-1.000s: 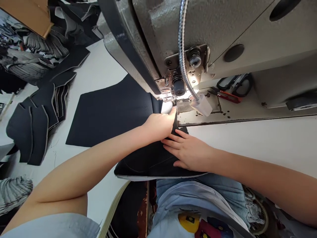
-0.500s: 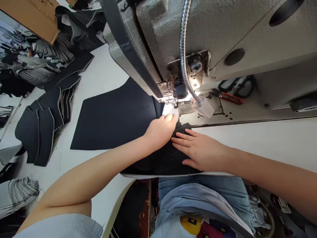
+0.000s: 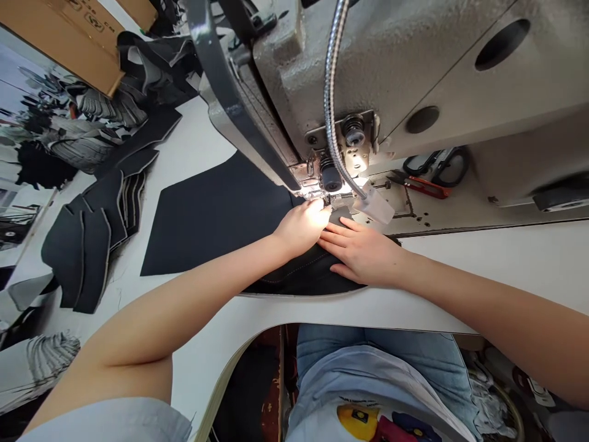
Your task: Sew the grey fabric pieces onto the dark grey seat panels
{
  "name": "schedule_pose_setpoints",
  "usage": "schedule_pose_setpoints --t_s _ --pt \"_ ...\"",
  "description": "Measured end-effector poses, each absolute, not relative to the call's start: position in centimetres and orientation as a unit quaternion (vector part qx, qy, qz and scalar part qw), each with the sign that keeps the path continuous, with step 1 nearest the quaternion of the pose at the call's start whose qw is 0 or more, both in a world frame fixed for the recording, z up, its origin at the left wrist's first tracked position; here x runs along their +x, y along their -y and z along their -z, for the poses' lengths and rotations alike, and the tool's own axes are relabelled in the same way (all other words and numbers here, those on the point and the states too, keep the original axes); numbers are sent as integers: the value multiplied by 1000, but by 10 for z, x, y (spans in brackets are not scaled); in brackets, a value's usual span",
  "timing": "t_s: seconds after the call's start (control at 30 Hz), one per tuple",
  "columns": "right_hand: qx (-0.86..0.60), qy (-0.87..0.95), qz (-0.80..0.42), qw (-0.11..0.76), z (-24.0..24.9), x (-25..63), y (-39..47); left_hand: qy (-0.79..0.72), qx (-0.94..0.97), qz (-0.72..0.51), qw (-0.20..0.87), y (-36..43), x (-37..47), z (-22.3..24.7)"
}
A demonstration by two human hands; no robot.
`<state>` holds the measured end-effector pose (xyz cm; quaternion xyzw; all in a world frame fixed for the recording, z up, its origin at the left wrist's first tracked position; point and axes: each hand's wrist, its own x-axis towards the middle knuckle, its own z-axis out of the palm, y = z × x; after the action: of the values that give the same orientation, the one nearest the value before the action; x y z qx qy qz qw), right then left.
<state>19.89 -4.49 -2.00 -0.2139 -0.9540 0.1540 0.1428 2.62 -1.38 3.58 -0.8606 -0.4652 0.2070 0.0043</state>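
A black panel of leather-like fabric [image 3: 216,212] lies under the sewing machine [image 3: 414,80], with a stitched line on its near part. My left hand [image 3: 304,227] is closed on the panel's edge, right in front of the lit presser foot [image 3: 326,197]; its fingertips are partly lost in the glare. Flat on the near part of the same panel rests my right hand [image 3: 363,253], fingers stretched out, the tips close to my left hand. Both hands cover much of the edge at the needle.
Scissors [image 3: 444,167] and red-handled snips [image 3: 426,186] lie on the machine bed at right. Black cut pieces [image 3: 94,239] are stacked on the white table [image 3: 193,132] at left. A cardboard box [image 3: 69,40] stands behind them. A flexible lamp [image 3: 375,205] hangs beside the needle.
The near part of the black panel has shifted forward, towards the needle, and both hands have moved slightly with it. The white patch by my left fingers is now out of sight.
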Motion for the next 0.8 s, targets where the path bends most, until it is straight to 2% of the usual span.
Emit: schedule_pose_setpoints --t_s 0.17,0.33,0.47,0.53,0.6,0.67,0.8 --pt "-213 952 -162 150 20 199 45 488 -842 -232 18 25 36 -45" --pt "-217 949 -173 150 14 204 45 508 -833 -212 56 82 47 -53" --pt "-258 940 -158 158 11 196 62 486 -870 -45 75 118 7 -27" --pt "-305 929 -142 156 13 182 71 431 -896 75 70 109 -30 -6" --pt "-329 923 -133 146 15 165 77 344 -929 132 40 87 -65 7" --pt "-343 921 -132 132 14 151 78 323 -938 124 11 66 -87 4" --pt "-331 919 -150 155 7 151 71 415 -907 57 -48 64 -73 -24"
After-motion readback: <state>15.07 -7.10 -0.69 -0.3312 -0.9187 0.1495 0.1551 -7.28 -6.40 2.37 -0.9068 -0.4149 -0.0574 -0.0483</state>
